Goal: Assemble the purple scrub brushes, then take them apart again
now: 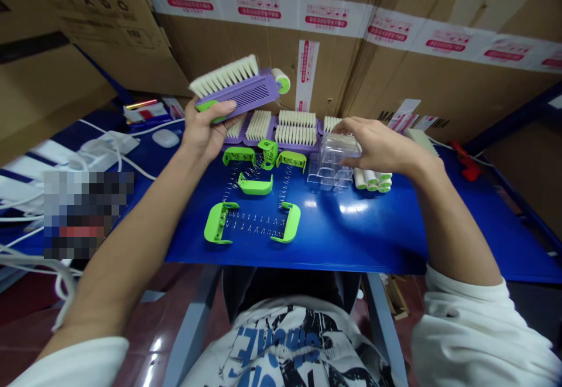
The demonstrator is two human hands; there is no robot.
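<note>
My left hand [205,129] is closed round the green end of a purple brush [252,93], lifted above the table with its cream bristles facing up. A white roller with a green end cap [282,81] sits at the brush's far end. On the right, my right hand [381,144] grips a clear plastic cover [337,148] between thumb and fingers, over a group of similar clear pieces [318,176]. Beside that hand lie several white rollers with green ends [372,180]. More purple brushes [296,135] stand in a row behind, bristles up.
Bright green brackets [216,223] and metal springs [257,223] lie on the blue table [351,240]. A white mouse [165,137], a power strip [108,144] and cables are at left. Cardboard boxes [263,41] wall off the back. A red object [465,161] lies far right.
</note>
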